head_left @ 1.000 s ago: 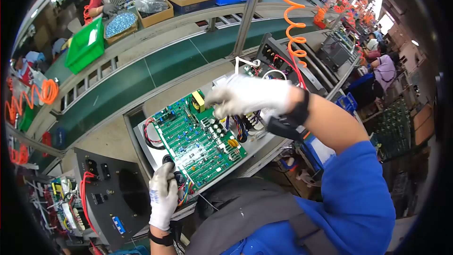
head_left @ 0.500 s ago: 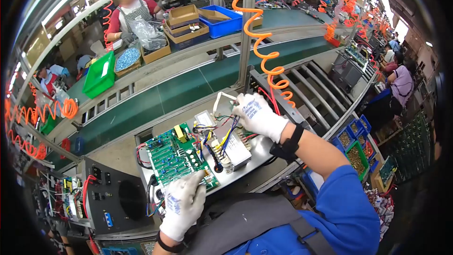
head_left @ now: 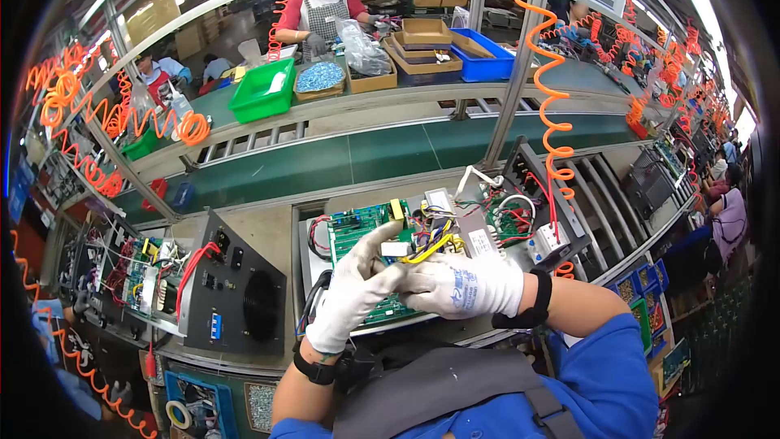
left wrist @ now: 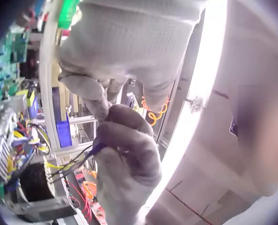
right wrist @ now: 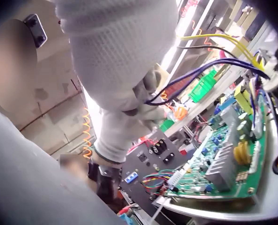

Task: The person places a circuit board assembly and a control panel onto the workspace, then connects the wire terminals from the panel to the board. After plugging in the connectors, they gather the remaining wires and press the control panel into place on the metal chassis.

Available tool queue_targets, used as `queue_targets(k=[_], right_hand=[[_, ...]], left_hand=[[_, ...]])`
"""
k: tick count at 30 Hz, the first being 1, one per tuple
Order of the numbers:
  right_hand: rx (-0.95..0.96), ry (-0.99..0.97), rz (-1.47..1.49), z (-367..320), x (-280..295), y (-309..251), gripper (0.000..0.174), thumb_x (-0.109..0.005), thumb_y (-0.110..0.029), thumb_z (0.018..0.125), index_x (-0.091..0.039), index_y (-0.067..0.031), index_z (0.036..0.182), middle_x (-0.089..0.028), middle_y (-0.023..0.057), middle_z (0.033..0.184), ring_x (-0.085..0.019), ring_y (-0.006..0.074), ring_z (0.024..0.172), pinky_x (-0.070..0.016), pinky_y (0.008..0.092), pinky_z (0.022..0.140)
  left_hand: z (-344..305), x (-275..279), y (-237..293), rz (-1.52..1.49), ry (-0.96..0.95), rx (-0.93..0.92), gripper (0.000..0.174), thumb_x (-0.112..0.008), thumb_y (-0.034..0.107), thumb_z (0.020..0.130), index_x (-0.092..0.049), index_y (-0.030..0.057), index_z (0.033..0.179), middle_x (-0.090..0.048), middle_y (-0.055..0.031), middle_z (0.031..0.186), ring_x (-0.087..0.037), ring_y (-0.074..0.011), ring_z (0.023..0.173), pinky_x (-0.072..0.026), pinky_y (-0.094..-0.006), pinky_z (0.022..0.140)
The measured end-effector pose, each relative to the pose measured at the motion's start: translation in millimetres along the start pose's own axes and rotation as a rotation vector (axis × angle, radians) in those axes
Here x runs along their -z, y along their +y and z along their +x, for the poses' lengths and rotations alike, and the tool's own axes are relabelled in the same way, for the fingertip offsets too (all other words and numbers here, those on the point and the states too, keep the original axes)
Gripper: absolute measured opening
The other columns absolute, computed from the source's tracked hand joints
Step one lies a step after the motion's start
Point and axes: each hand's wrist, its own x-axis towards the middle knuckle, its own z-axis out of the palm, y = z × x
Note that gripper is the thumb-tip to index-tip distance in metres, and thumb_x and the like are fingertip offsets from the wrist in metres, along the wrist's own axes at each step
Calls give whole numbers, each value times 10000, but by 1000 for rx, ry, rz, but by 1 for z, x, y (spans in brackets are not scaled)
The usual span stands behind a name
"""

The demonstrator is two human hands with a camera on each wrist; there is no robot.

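Both gloved hands meet at the fingertips over the near edge of a green circuit board (head_left: 349, 228). My right hand (head_left: 463, 284) pinches dark blue wires (right wrist: 195, 72), which run from its curled fingers back to the wiring beside the board. From the other side my left hand (head_left: 353, 289) comes in, its thumb and fingers right at the right fingertips and one finger stretched forward. I cannot tell whether the left fingers grip the wire ends. Yellow wires (head_left: 431, 250) arch just beyond the hands, near a transformer (left wrist: 36, 180) on the metal chassis.
A black panel (head_left: 236, 293) with a fan opening stands at the left. Behind runs a green conveyor (head_left: 382, 150); boxes and a green bin (head_left: 264, 89) line the far bench, where a person works. An orange coiled hose (head_left: 552, 114) hangs near the rollers (head_left: 605, 203) on the right.
My right hand moved from over the board to the wiring at the far side, then back toward me with blue wires. The left hand left the board's near-left corner and came up to meet it.
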Motion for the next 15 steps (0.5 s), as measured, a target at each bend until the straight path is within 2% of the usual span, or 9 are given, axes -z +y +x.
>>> queue_targets(k=[1, 3, 5, 7, 8, 9, 12, 14, 15], right_hand=[[10, -42, 38, 3, -2, -1, 227, -648, -111, 729, -624, -32, 941, -601, 124, 1026, -621, 310, 923, -533, 418, 774], [39, -2, 31, 4, 5, -12, 234, -653, -114, 721, -621, -26, 935, -619, 143, 1079, -629, 323, 943, -534, 414, 786], [-139, 176, -8, -6, 28, -20, 258, -656, -121, 725, -621, -19, 959, -626, 174, 1142, -641, 320, 977, -532, 413, 812], [-275, 475, 15, 6, 48, -20, 299, -642, -124, 752, -619, -4, 1026, -624, 203, 1176, -644, 340, 1009, -523, 418, 840], [-344, 428, 171, 22, 57, -14, 349, -628, -181, 825, -612, 12, 1115, -624, 210, 1154, -623, 365, 1055, -490, 419, 918], [-448, 288, 332, 23, 49, -7, 372, -582, -244, 909, -599, 21, 1168, -621, 216, 1157, -597, 377, 1101, -439, 410, 990], [-541, -199, 972, 6, 27, 50, 373, -578, -332, 956, -621, -13, 1146, -643, 107, 1024, -616, 212, 890, -472, 309, 796], [-689, -292, 1189, -16, 9, 72, 338, -645, -357, 930, -658, -20, 932, -601, 10, 776, -565, 83, 628, -427, 225, 537], [-464, -291, 1046, -1, 5, 61, 336, -674, -350, 915, -649, -28, 822, -556, -15, 673, -518, 58, 554, -370, 216, 446]], left_hand=[[-1, 3, 2, 0, 1, 2, 496, -689, 161, 903, -507, 1, 1335, -629, -25, 985, -543, -32, 775, -466, -201, 686], [-9, 8, 2, -151, 72, -9, 295, -652, 70, 892, -592, -1, 1172, -638, -19, 960, -553, -37, 793, -459, -192, 691], [-16, 17, 10, -83, 198, -78, 216, -662, 55, 881, -618, -3, 1084, -647, -32, 960, -598, -74, 856, -505, -236, 782], [-25, 22, 5, -67, 78, -113, 274, -661, 67, 853, -622, 17, 1119, -637, -63, 1073, -608, -160, 1012, -503, -313, 894], [-27, 19, 4, -84, -76, -151, 294, -667, 84, 834, -615, 8, 1113, -612, -72, 1132, -587, -197, 1068, -475, -345, 944], [-23, 11, -7, -109, -155, -459, 267, -665, 69, 810, -634, 20, 1070, -597, -94, 1132, -586, -213, 1051, -468, -341, 927], [-45, -4, 24, 177, 26, -542, 88, -660, 16, 734, -651, 17, 822, -558, -128, 1015, -543, -273, 1008, -452, -352, 848], [-50, -4, 7, 380, 223, -741, 146, -620, -1, 752, -646, 8, 895, -538, -124, 955, -548, -277, 947, -446, -362, 802], [-55, -5, 3, 465, 329, -785, 178, -598, -3, 777, -641, 8, 950, -544, -130, 976, -549, -281, 959, -442, -368, 817]])
